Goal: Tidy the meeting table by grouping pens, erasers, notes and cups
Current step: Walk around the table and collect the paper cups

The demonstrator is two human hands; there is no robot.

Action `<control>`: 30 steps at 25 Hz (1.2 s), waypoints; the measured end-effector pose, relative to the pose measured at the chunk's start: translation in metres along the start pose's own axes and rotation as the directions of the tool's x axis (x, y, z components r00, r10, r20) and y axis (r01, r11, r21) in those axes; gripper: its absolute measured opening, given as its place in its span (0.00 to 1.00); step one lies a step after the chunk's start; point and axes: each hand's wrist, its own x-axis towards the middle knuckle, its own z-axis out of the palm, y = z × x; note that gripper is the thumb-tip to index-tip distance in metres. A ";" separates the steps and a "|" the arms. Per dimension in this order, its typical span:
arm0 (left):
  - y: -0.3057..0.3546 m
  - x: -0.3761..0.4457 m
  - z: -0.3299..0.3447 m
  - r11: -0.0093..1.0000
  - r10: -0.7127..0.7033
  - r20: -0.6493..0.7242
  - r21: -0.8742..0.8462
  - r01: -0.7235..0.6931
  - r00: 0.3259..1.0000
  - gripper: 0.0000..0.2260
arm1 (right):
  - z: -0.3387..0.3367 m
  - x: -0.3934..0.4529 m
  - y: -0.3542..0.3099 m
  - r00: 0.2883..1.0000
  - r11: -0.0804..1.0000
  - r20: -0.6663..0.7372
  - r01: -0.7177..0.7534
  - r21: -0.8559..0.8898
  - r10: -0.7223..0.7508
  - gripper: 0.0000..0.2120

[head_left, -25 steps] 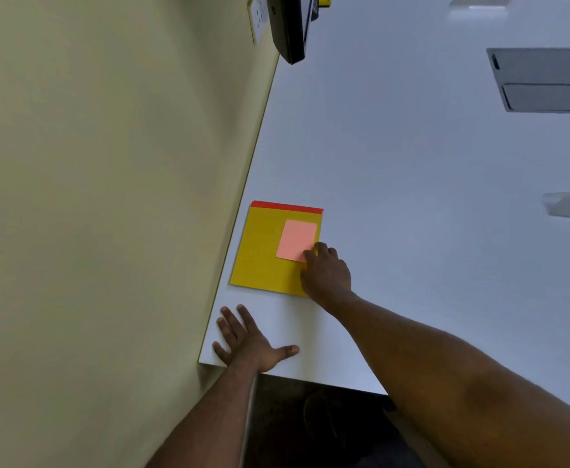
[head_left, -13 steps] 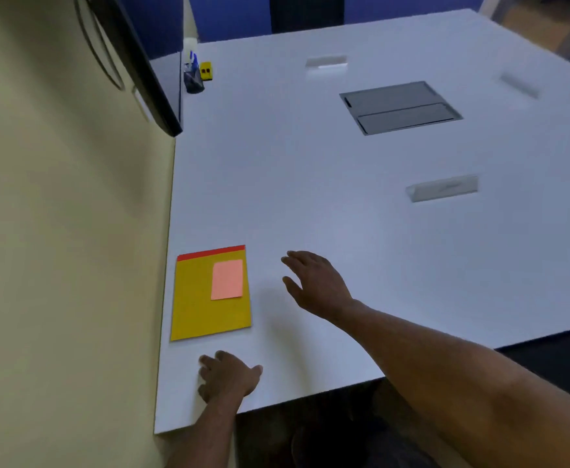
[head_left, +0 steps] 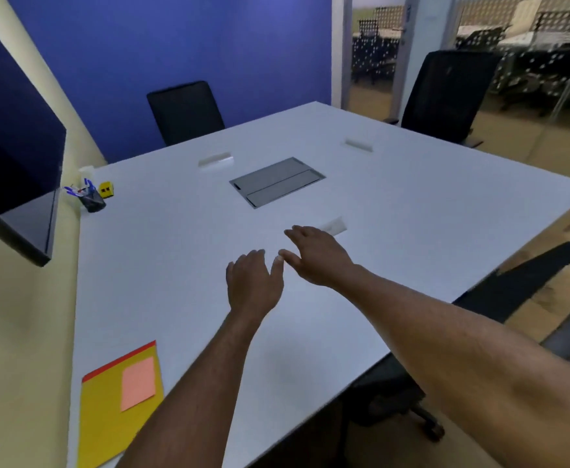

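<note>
A yellow notepad with a red top strip [head_left: 107,413] lies at the near left corner of the white table [head_left: 175,265], with a pink sticky note [head_left: 138,383] on it. At the far left, a dark cup holding blue pens [head_left: 91,199] stands beside a small yellow eraser [head_left: 106,190]. My left hand [head_left: 253,285] and my right hand [head_left: 317,258] hover side by side over the middle of the table. Both are empty with fingers spread, thumbs almost touching.
A grey cable hatch [head_left: 276,182] is set into the table's middle, with small slots around it. A dark monitor [head_left: 16,184] hangs on the left wall. Black chairs stand at the far side [head_left: 183,111], far right [head_left: 445,96] and near right [head_left: 530,298].
The view has swung up from the notepad to the whole table. My right hand left the pink note and my left hand left the table edge; both now hover over the middle.
</note>
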 end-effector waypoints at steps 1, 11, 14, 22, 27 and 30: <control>0.033 0.006 0.000 0.999 0.050 -0.017 -0.014 -0.050 0.999 0.25 | -0.022 -0.011 0.025 0.999 1.000 -0.042 -0.014 -0.006 0.014 0.29; 0.307 -0.019 0.057 0.951 0.305 0.104 0.024 -0.309 0.947 0.30 | -0.178 -0.154 0.261 0.949 0.948 -0.138 -0.298 -0.110 0.282 0.33; 0.378 -0.030 0.086 0.926 0.370 0.152 0.016 -0.376 0.917 0.31 | -0.207 -0.203 0.319 0.920 0.920 -0.147 -0.379 -0.103 0.363 0.34; 0.559 -0.025 0.169 0.826 0.551 0.250 -0.027 -0.563 0.796 0.32 | -0.267 -0.295 0.471 0.761 0.778 -0.236 -0.627 -0.033 0.604 0.32; 0.646 0.023 0.237 0.793 0.594 0.269 -0.034 -0.609 0.758 0.33 | -0.284 -0.288 0.565 0.729 0.749 -0.265 -0.661 -0.036 0.631 0.31; 0.698 0.054 0.275 0.771 0.614 0.297 -0.029 -0.636 0.731 0.33 | -0.294 -0.282 0.628 0.718 0.729 -0.240 -0.683 -0.058 0.653 0.31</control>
